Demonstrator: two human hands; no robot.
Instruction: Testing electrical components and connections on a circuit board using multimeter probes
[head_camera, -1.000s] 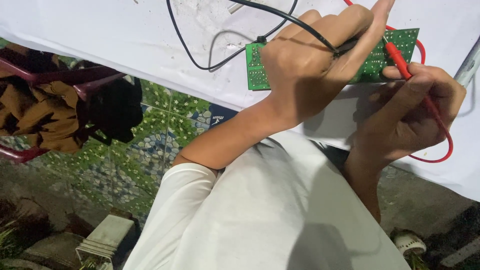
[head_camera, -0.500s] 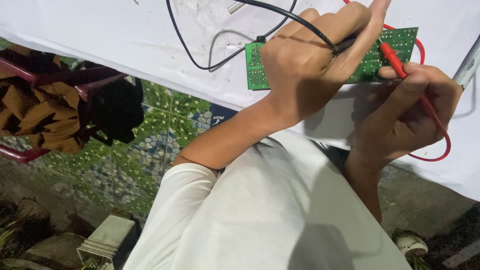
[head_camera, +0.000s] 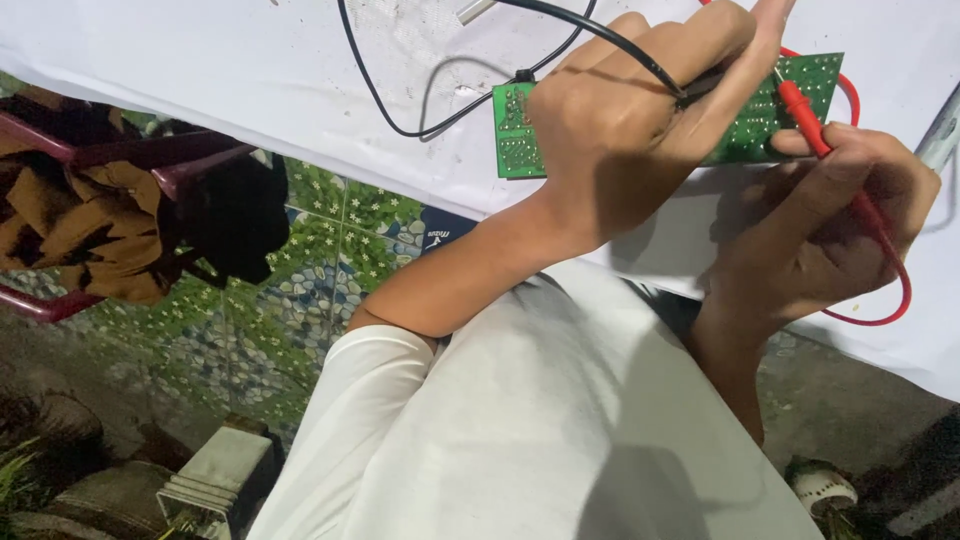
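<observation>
Looking down through the head camera, I see the left hand pinching a thin black test probe between thumb and fingers, its tip resting on the flat green rectangular circuit board, which lies on the white table cover near the table's edge. The right hand has its fingers pressed around a slim red test probe, also touching the board, and a red wire loops beside this hand while a black cable curves across the cover.

Brown cloth, floral floor tiles
</observation>
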